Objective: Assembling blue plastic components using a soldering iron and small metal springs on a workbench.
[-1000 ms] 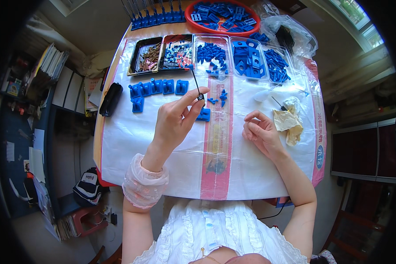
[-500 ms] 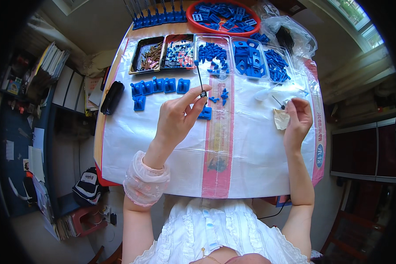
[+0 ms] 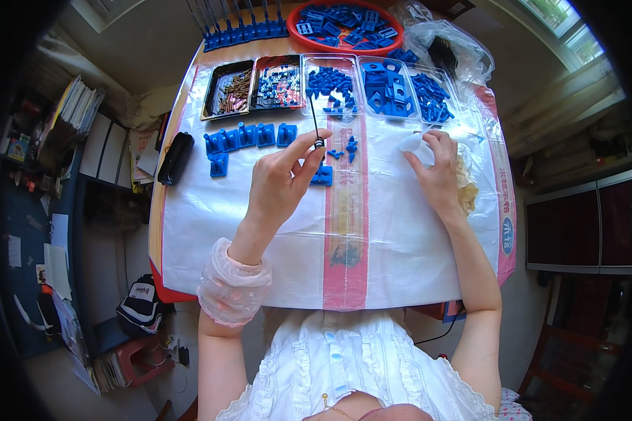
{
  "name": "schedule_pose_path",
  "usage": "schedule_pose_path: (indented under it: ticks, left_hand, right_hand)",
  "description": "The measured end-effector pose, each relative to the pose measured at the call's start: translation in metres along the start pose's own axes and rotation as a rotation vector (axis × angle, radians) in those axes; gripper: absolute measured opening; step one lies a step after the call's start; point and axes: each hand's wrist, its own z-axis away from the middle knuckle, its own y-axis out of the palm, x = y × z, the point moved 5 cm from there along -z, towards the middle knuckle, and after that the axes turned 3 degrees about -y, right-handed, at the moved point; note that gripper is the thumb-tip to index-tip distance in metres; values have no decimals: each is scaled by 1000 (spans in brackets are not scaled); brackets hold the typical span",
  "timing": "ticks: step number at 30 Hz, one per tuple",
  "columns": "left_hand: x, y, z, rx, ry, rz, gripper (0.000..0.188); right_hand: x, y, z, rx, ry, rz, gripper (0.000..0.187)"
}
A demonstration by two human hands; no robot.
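My left hand (image 3: 284, 168) is closed, pinching a thin dark rod (image 3: 314, 112) that stands nearly upright. A black coil-like piece (image 3: 319, 143) sits at the rod's lower end, between thumb and fingertips. Just beyond the fingers, a blue plastic part (image 3: 322, 176) rests on the white sheet, partly hidden. Several small blue pieces (image 3: 351, 149) lie to its right. My right hand (image 3: 439, 168) reaches over a whitish translucent thing (image 3: 416, 147), thumb and fingers apart around it; whether they touch it I cannot tell. A crumpled cream cloth (image 3: 465, 184) lies beside that wrist.
Across the back stand trays of brown screws (image 3: 236, 91), small metal parts (image 3: 277, 88) and blue pieces (image 3: 330, 82). Behind them are a red basin (image 3: 393, 48) of blue parts and a blue rack with rods (image 3: 246, 35). Blue assemblies (image 3: 246, 135) and a black case (image 3: 176, 158) lie left.
My right hand has moved left and inward, from beside the cloth to the translucent thing, and its fingers have spread. The thin piece near it is out of sight. My left hand still holds the rod.
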Motion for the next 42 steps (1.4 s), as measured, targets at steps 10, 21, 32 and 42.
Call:
schedule_pose_path:
  ticks: [10,21,32,42]
  left_hand:
    - [-1,1,0,-9,59,-31,25]
    - [-3,2,-1,-44,80,33,28]
    - [-4,0,-1,14,81,-3,23]
    - [-3,0,-2,-62,93,0,25]
  right_hand:
    - [-6,2,-1,14,83,-272,24]
    - [-11,-4,18,293,343,-1227,25]
    - [-9,5,30,134,594,-1623,22]
    - [20,13,41,299,596,-1484,23]
